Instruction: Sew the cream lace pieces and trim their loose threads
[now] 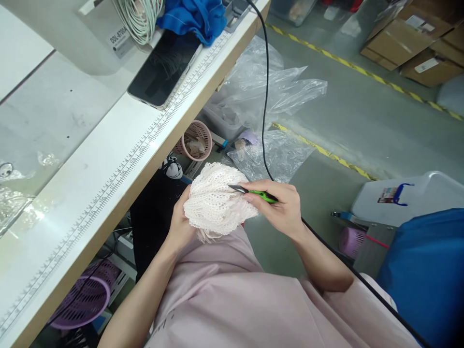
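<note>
A bunched piece of white eyelet lace fabric (217, 203) is held above my lap, away from the table edge. My left hand (180, 222) is closed round its left side, with most of the fingers hidden behind the cloth. In my right hand (281, 205) are small green-handled thread snips (266, 195), pinched between thumb and fingers. Their dark blades point left and lie over the right part of the lace. Whether the blades touch a thread is too small to tell.
On the white table (90, 212), along a printed ruler, lie a phone (163, 70) and a blue cloth (195, 19). A black cable (266, 96) hangs close to my right hand. Below are a pink basket (198, 140), clear plastic bags (268, 87) and a purple basket (81, 302).
</note>
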### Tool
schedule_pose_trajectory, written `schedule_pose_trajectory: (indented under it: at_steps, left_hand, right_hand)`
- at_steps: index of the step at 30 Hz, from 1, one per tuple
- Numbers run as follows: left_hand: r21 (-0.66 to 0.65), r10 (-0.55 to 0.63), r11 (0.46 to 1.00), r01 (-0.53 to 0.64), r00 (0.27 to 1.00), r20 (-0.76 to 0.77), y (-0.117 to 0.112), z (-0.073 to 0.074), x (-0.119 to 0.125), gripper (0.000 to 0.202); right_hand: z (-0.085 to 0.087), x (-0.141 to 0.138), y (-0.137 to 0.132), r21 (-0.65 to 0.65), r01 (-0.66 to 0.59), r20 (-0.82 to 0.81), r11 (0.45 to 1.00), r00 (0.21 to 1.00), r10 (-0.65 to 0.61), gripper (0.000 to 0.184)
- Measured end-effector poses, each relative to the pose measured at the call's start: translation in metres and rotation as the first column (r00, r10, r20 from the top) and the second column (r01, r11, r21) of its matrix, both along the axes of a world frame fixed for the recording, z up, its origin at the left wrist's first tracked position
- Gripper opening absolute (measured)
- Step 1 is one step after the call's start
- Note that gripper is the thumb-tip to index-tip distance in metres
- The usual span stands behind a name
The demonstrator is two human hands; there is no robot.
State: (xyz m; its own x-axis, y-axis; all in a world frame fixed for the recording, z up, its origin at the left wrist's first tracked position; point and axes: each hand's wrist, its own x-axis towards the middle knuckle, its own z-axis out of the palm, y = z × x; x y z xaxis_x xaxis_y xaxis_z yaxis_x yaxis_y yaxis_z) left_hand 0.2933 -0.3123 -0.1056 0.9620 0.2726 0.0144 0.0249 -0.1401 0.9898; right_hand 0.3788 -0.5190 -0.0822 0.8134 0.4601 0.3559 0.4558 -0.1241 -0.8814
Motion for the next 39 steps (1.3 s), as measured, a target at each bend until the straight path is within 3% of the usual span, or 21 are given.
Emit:
schedule_pose_trajectory:
  at_steps: [5,11,20,39]
  left_hand:
    - [-0.025,0.023,0.999,-0.024,0.999,-0.035,-0.001,-0.002,-0.001,0.042]
    - [-0.041,0.037,0.998,-0.041,0.995,-0.089,0.001,-0.002,-0.004,0.040]
    - [-0.120,0.018,0.992,-0.029,0.996,-0.088,0.002,-0.006,-0.007,0.043]
    - [-0.080,0.021,0.996,-0.027,0.997,-0.074,0.002,-0.007,-0.009,0.040]
  right_hand:
    - [0.003,0.000,-0.002,0.018,0.058,0.018,0.998,0.998,-0.058,0.017]
    - [0.005,0.001,-0.009,-0.019,-0.083,0.158,0.996,0.984,0.085,0.015]
    - [0.006,0.003,-0.006,-0.088,-0.068,0.288,0.994,0.953,0.091,0.015]
    - [0.010,0.002,-0.007,-0.093,-0.055,0.229,0.994,0.971,0.075,0.014]
